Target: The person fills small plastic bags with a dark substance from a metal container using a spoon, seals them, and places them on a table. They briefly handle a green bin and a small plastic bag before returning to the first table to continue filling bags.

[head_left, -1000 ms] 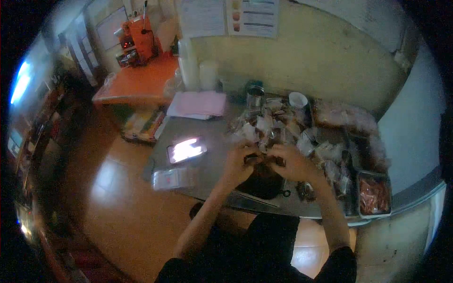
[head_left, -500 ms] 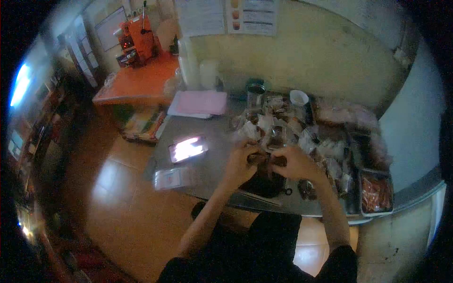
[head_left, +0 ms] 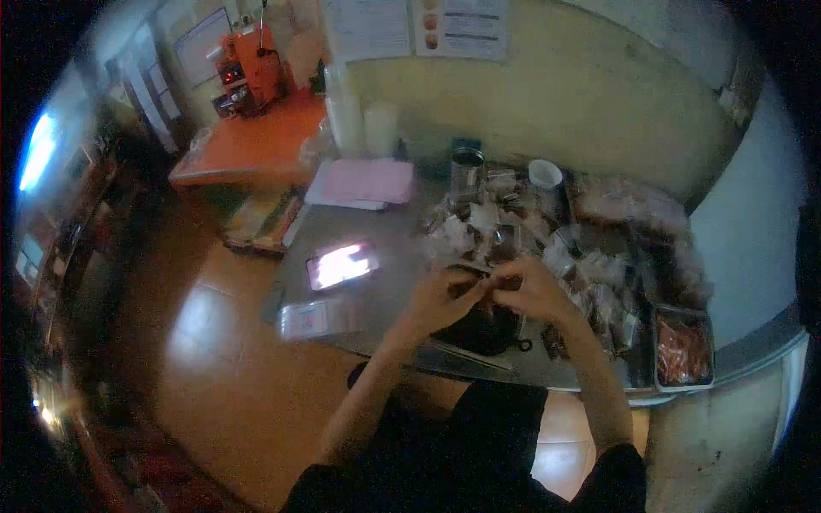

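My left hand (head_left: 438,301) and my right hand (head_left: 534,293) meet above a dark, rounded container (head_left: 481,332) near the table's front edge. Fingers and thumbs on both hands are pinched close together, tip to tip. Whatever sits between them is too small and blurred to make out. Just beyond the hands lies a heap of small clear plastic packets (head_left: 484,219) with dark contents. A thin light stick (head_left: 473,356) rests along the front edge below the container, and a small black ring (head_left: 524,345) shows at its right.
Left of my hands lie a lit phone (head_left: 342,266), a clear plastic pack (head_left: 312,320) and a folded pink cloth (head_left: 369,180). Behind stand a glass jar (head_left: 467,175) and a white bowl (head_left: 545,174). At right is a metal tray (head_left: 682,346) of reddish-brown packets.
My fingertips have drawn closer together over the dark container. The brownish pieces that showed at my fingers earlier are no longer distinct. The view has shifted slightly.
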`<move>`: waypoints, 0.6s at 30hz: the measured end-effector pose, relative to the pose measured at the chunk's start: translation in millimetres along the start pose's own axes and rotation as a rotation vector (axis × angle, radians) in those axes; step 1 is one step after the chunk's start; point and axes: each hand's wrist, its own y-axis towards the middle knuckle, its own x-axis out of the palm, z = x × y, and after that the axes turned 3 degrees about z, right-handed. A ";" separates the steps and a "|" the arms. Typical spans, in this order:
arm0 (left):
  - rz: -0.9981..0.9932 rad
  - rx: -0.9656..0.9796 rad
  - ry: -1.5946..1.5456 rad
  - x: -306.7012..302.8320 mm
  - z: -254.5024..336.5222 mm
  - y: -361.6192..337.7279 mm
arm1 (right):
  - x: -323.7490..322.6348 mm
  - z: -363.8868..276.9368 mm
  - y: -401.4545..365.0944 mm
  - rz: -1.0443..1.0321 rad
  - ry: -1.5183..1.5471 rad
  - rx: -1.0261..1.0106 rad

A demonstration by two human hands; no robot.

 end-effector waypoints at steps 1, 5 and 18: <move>-0.039 -0.004 -0.009 -1.4 -5.5 1.5 | -1.4 -1.8 0.6 -0.045 0.048 0.075; -0.162 -0.203 -0.157 -12.9 10.7 0.9 | -4.6 -3.1 3.2 -0.188 0.227 0.239; -0.233 -0.296 -0.320 -20.0 10.5 6.4 | -10.4 -8.2 6.4 -0.276 0.270 0.268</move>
